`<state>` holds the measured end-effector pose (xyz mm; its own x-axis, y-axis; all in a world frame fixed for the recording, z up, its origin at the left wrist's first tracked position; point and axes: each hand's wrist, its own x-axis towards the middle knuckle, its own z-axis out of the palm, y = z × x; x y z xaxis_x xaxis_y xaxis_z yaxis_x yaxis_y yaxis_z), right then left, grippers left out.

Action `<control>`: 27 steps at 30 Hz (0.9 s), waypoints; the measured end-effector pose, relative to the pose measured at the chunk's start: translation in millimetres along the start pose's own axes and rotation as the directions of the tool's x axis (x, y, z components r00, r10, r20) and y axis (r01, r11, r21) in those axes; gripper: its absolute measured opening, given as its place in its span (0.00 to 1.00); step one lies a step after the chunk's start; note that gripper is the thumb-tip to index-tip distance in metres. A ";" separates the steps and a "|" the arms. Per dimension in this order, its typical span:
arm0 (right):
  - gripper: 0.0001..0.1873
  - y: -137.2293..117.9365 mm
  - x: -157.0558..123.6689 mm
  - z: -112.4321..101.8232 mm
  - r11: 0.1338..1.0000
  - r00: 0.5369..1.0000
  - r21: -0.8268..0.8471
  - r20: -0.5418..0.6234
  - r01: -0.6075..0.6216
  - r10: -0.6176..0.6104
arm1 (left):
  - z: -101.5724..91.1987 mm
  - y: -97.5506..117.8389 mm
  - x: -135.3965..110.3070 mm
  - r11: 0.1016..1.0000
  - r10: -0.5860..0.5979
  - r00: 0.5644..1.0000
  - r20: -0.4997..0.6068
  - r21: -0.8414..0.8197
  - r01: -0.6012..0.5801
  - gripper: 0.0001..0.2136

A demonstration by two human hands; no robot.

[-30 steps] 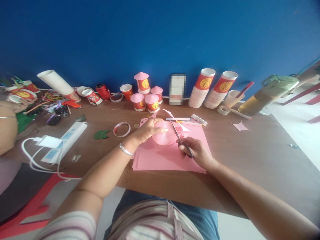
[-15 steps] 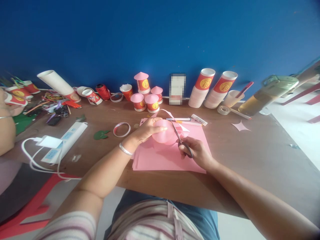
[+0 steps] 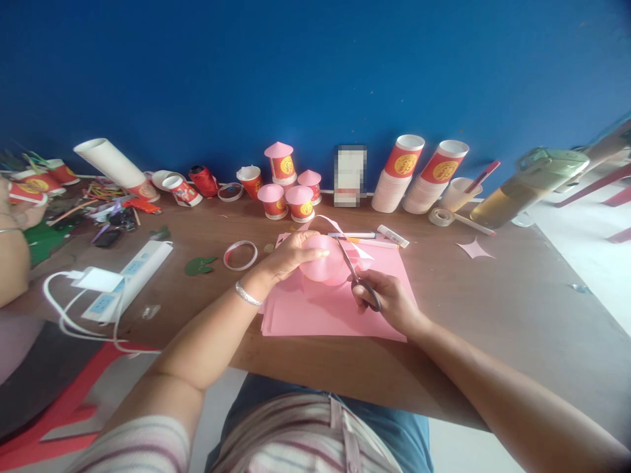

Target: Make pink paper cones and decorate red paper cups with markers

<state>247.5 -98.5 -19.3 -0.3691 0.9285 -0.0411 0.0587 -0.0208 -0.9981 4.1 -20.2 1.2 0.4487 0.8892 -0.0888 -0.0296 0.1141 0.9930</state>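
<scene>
My left hand point(image 3: 294, 255) pinches a rounded piece of pink paper point(image 3: 323, 263) by its left edge, thumb on top. In my right hand point(image 3: 384, 293) is a pair of scissors point(image 3: 363, 286) with dark handles, its blades lying along the paper's right edge. A thin pink strip point(image 3: 357, 250) trails from the cut behind the blades. Beneath both hands lies a stack of pink sheets point(image 3: 335, 318). A pen point(image 3: 355, 235) and a glue stick point(image 3: 393, 236) rest at the far edge of the stack.
Behind stand several red cups with pink cone tops point(image 3: 300, 202) and two stacks of paper cups point(image 3: 398, 172). A tape roll point(image 3: 240, 255), a green paper cutout point(image 3: 200, 265) and a power strip point(image 3: 129, 279) lie left. A large bottle point(image 3: 522, 184) stands right; another person's arm point(image 3: 12, 259) shows far left.
My two hands, the scissors and the pink paper look nearly unmoved. At the far left, the other person's hand with a red cup has shifted slightly.
</scene>
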 end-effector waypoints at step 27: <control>0.27 -4.4 -1.3 -1.2 1.000 1.000 -0.026 0.007 -0.012 0.012 | -0.7 -0.7 1.0 0.997 -0.020 0.999 -0.045 -0.076 0.017 0.17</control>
<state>248.9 -99.2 -14.8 -0.3746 0.9257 -0.0534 0.0869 -0.0222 -0.9960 3.9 -19.0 0.4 0.4085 0.9058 -0.1122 -0.0898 0.1623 0.9827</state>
